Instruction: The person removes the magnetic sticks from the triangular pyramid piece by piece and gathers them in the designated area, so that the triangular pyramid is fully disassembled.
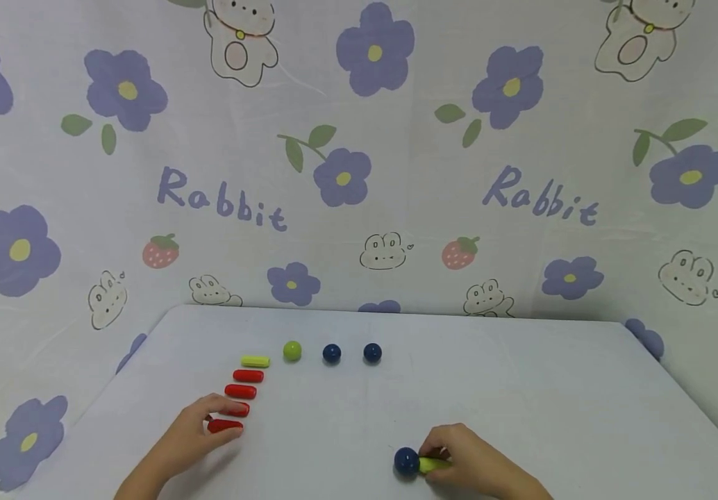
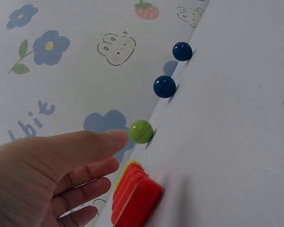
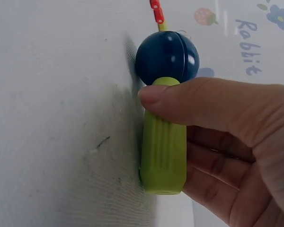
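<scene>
My right hand point(image 1: 468, 460) pinches a short yellow-green rod point(image 3: 164, 142) between thumb and fingers, near the table's front. A dark blue ball point(image 1: 406, 462) touches the rod's far end. On the left, my left hand point(image 1: 193, 430) hovers around the nearest red rods point(image 1: 226, 425), its thumb and index finger apart. In the left wrist view its fingers are loosely bent, with nothing seen gripped; whether a fingertip touches a rod I cannot tell. More red rods point(image 1: 240, 392) lie in a column beyond, with a yellow-green rod point(image 1: 255, 362) at the far end.
Along the back of the white table point(image 1: 521, 389) sit a green ball point(image 1: 292, 351) and two dark blue balls, one point(image 1: 331, 353) left of the other point(image 1: 372, 353). A cloth point(image 1: 421, 173) printed with flowers and rabbits hangs behind the table.
</scene>
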